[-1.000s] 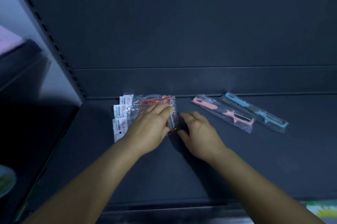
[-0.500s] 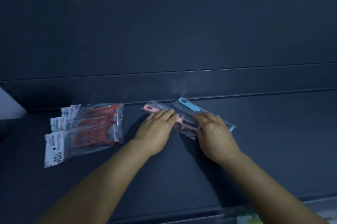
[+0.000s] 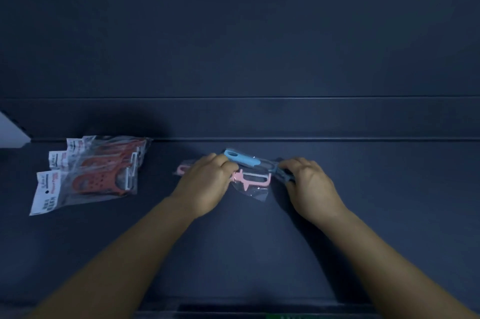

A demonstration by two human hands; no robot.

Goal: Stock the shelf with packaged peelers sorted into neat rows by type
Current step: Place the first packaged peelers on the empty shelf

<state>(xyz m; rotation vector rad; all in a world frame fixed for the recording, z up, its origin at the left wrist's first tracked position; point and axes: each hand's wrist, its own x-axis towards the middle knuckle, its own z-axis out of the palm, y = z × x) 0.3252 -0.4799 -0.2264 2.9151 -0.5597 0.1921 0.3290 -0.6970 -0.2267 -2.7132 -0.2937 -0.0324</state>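
Dark shelf (image 3: 363,215): near its back edge, mid-width, lie the pink peeler (image 3: 253,178) and blue peeler (image 3: 242,158) in clear bags. Left hand (image 3: 207,183) curls over the pink handle; right hand (image 3: 309,183) grips the blue one's head end. Red peeler packs (image 3: 91,176) overlap toward the back-left corner.

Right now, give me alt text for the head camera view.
Two hands, left hand and right hand, grip a pink peeler and a blue peeler, both bagged, on a dark shelf. A stack of red peeler packs lies at left.
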